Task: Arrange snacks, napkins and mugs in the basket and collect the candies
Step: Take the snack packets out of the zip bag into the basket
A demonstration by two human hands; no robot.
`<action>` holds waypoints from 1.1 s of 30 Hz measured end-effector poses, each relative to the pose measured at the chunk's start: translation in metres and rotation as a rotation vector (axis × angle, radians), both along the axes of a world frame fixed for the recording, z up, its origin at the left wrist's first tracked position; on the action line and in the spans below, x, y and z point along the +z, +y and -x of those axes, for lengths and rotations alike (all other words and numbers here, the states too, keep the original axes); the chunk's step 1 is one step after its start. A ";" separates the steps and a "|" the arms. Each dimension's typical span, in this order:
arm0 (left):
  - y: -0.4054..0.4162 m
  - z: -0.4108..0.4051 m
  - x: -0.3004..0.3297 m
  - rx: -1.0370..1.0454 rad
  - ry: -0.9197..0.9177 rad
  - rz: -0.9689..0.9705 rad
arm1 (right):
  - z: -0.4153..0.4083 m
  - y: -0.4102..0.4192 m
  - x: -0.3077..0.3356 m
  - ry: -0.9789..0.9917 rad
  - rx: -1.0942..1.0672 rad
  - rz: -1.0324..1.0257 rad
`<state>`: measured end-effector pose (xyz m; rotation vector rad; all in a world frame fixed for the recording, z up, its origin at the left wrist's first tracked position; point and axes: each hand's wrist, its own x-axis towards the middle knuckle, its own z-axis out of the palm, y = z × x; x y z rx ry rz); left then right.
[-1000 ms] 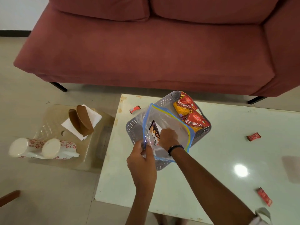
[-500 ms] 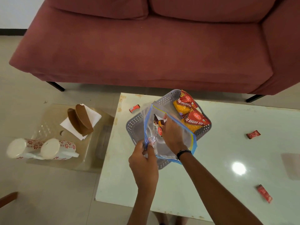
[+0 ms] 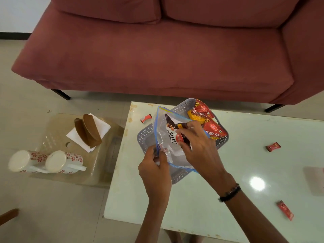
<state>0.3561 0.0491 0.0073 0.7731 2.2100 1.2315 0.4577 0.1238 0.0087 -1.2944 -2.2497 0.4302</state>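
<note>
A grey perforated basket (image 3: 146, 135) sits at the far left of the pale table and holds red and yellow snack packets (image 3: 209, 123) at its right side. Over it my left hand (image 3: 155, 170) pinches the edge of a clear zip bag (image 3: 162, 130) with a blue rim. My right hand (image 3: 197, 148) grips a white and brown salted-peanut packet (image 3: 172, 131) that is halfway out of the bag's mouth. Three red candies lie on the table: one (image 3: 145, 118) left of the basket, one (image 3: 273, 146) to the right, one (image 3: 285, 210) near the front right.
Two floral mugs (image 3: 46, 161) lie on their sides on a low clear stool (image 3: 98, 165) left of the table, beside a brown napkin holder (image 3: 88, 130) with white napkins. A red sofa (image 3: 157, 55) stands behind the table (image 3: 192, 204).
My right hand has come up out of the zip bag, drawing the peanut packet with it. My left hand has kept its hold on the bag's edge.
</note>
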 end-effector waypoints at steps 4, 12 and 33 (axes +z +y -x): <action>0.008 0.002 0.009 0.001 0.042 -0.033 | -0.012 0.001 0.045 0.157 0.017 -0.018; 0.007 0.029 0.007 0.044 -0.037 0.009 | -0.047 0.031 0.115 0.411 -0.106 -0.089; -0.008 0.028 0.000 -0.068 -0.026 0.002 | -0.049 0.150 -0.124 -0.276 0.000 0.487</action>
